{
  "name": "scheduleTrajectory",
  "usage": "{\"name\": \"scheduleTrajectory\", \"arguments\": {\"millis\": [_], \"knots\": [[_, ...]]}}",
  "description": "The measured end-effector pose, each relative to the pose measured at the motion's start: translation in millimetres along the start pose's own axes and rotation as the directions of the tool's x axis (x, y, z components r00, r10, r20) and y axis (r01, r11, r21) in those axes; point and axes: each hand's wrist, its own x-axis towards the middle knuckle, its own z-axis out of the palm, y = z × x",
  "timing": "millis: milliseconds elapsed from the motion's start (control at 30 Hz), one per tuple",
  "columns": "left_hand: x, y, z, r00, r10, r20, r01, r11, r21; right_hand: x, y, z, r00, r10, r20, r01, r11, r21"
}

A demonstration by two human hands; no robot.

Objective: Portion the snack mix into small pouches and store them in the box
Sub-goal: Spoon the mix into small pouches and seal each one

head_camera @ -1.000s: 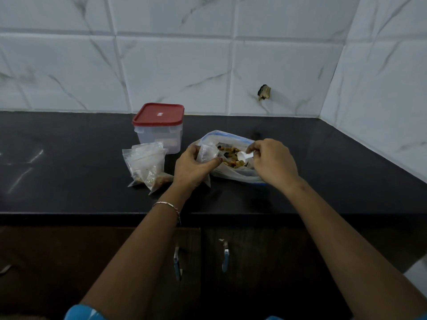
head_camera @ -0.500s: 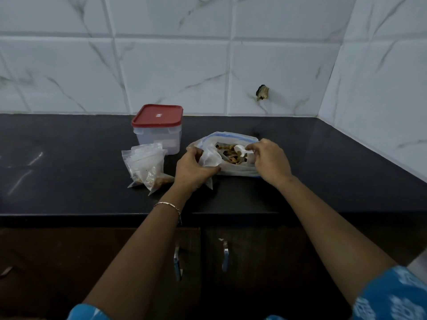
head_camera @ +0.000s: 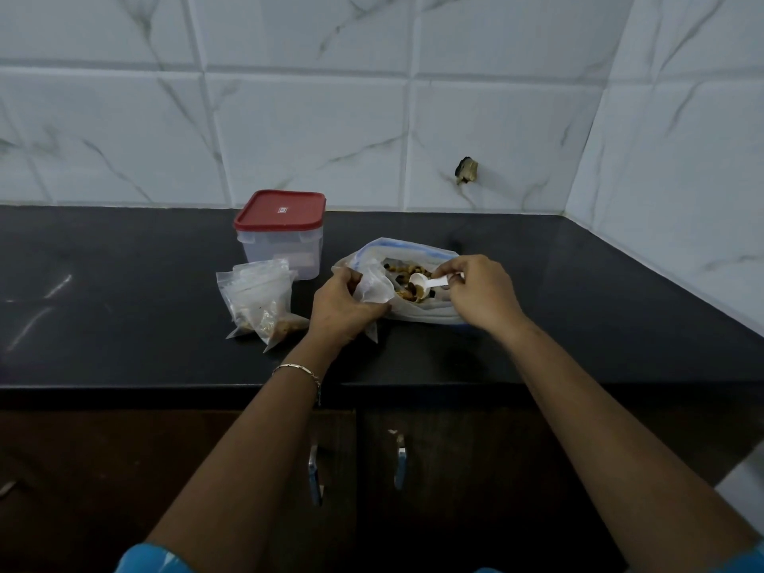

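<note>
Head view: left hand (head_camera: 339, 308) grips small clear plastic pouch (head_camera: 374, 285) beside mouth of large clear zip bag (head_camera: 430, 314), likely to shorten transfer; right hand (head_camera: 481, 295) pinches white plastic scoop (head_camera: 426, 281) at brown snack mix (head_camera: 407, 291) inside bag.

Head view looks forward and down over the countertop (head_camera: 124, 283).

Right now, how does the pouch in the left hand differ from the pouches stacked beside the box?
The held pouch is gripped by the left hand with its mouth held open; the stacked pouches lie untouched on the counter beside the box. The held pouch looks empty; the front stacked pouches show brown mix at the bottom. Both are small, clear plastic.
</note>
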Motion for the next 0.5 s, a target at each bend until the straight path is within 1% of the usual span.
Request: {"name": "scheduleTrajectory", "arguments": {"millis": [67, 167, 300, 400, 500], "knots": [[1.1, -1.1, 0.1, 1.000, 0.003, 0.001, -0.003, 1.000, 0.014, 3.4, 1.1, 1.3, 0.999, 0.038, 0.028, -0.039, 0.997, 0.063], [1.9, -2.6, -0.2, 1.000, 0.007, 0.015, -0.007, 1.000, 0.020, 4.5, 2.5, 8.0, 0.994, 0.089, 0.057, -0.099, 0.974, 0.202], [3.0, -2.7, -0.2, 1.000, 0.000, 0.022, -0.001, 1.000, 0.028, -4.2, 3.1, 23.0, 0.997, 0.048, 0.062, -0.061, 0.972, 0.228], [2.3, -2.6, 0.0, 1.000, 0.010, 0.007, -0.011, 0.999, 0.030, -5.6, 0.5, 27.1, 0.986, 0.098, 0.133, -0.135, 0.942, 0.308], [1.0, -2.0, -0.1, 1.000, 0.017, 0.011, -0.017, 1.000, 0.013, -2.2, -2.9, 28.2, 0.966, 0.175, 0.192, -0.239, 0.887, 0.395]]}}
